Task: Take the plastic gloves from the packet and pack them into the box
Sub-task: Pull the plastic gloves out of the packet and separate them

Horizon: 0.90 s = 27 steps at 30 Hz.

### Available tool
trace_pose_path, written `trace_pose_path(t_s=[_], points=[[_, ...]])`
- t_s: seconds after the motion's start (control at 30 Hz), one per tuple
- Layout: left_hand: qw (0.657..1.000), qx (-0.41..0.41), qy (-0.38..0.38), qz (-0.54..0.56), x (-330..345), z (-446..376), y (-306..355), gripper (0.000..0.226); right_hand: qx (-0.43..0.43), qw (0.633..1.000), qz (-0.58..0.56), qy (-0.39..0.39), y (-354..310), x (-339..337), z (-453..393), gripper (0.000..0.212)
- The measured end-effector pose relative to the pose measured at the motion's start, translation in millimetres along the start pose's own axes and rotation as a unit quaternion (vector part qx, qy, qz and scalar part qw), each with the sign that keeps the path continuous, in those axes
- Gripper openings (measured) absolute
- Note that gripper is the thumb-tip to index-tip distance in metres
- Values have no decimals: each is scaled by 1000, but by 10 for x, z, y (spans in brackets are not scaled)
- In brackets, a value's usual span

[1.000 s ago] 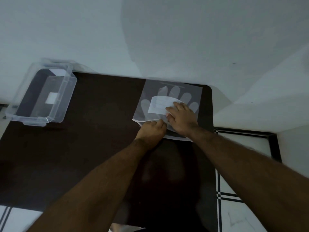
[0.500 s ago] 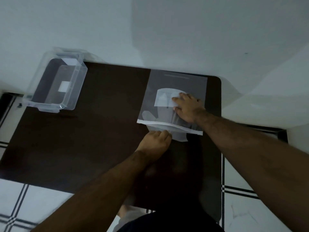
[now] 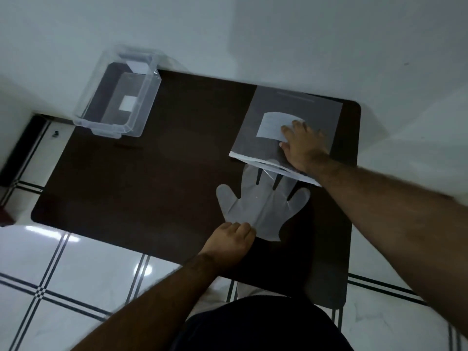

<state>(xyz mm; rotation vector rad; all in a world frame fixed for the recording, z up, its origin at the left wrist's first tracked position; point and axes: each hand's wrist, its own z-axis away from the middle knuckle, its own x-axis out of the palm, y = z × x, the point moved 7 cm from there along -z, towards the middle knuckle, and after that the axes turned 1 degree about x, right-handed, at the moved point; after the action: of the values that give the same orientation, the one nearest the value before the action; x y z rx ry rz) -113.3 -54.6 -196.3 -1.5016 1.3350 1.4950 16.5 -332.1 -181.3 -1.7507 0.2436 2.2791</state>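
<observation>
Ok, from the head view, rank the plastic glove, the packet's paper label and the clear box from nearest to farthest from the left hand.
1. Plastic glove: its cuff is pinched by the left hand.
2. Paper label: on the packet beyond the glove, under the right hand.
3. Clear box: far left corner of the table.

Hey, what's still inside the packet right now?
Only the fingertips of one plastic glove remain tucked in the packet mouth. The right hand and a white label cover part of it, so more gloves can't be confirmed.
</observation>
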Motion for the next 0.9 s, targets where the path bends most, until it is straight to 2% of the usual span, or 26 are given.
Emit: trace_pose_path(t_s=[0.07, 0.17, 0.23, 0.37, 0.57, 0.9], points=[[1000, -6, 5, 9, -20, 111, 26, 17, -113, 993, 9, 39, -297, -34, 146, 55], [1000, -7, 10, 12, -91, 228, 50, 21, -348, 935, 63, 32, -848, 133, 540, 46], [1000, -6, 9, 17, -134, 314, 57, 20, -404, 910, 94, 9, -1063, 270, 796, 44], [1000, 0, 8, 25, -152, 538, 81, 14, -370, 922, 116, -10, -1253, 435, 1055, 53], [1000, 8, 6, 29, -107, 935, 148, 9, -258, 959, 107, -47, -1266, 521, 1054, 73], [1000, 2, 8, 8, 9, 1201, 99, 9, -178, 972, 133, -71, -1185, 569, 1134, 80]])
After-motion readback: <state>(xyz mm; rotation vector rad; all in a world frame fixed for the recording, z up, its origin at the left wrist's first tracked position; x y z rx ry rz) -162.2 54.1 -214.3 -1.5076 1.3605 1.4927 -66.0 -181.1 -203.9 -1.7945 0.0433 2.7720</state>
